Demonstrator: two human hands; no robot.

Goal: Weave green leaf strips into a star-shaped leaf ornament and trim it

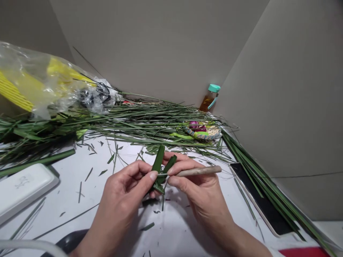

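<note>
My left hand (128, 194) is closed around a folded piece of green leaf (158, 160), pinching it between thumb and fingers. Two broad leaf ends stick up, and a thin strip hangs below. My right hand (199, 187) grips a slim tool with a greyish-brown handle (206, 171). Its thin shaft reaches left across the leaf to my left thumb; the tip is hidden there. Both hands meet at the leaf, above the white table (171, 228). Leaf scraps (147, 226) lie beneath them.
Long green leaves (150, 116) heap across the back, with more (257, 175) along the right beside a phone (264, 200). A small woven basket (214, 132), a teal-lidded bottle (207, 101), a plastic bag (53, 82) and a white box-shaped device (26, 187) stand around.
</note>
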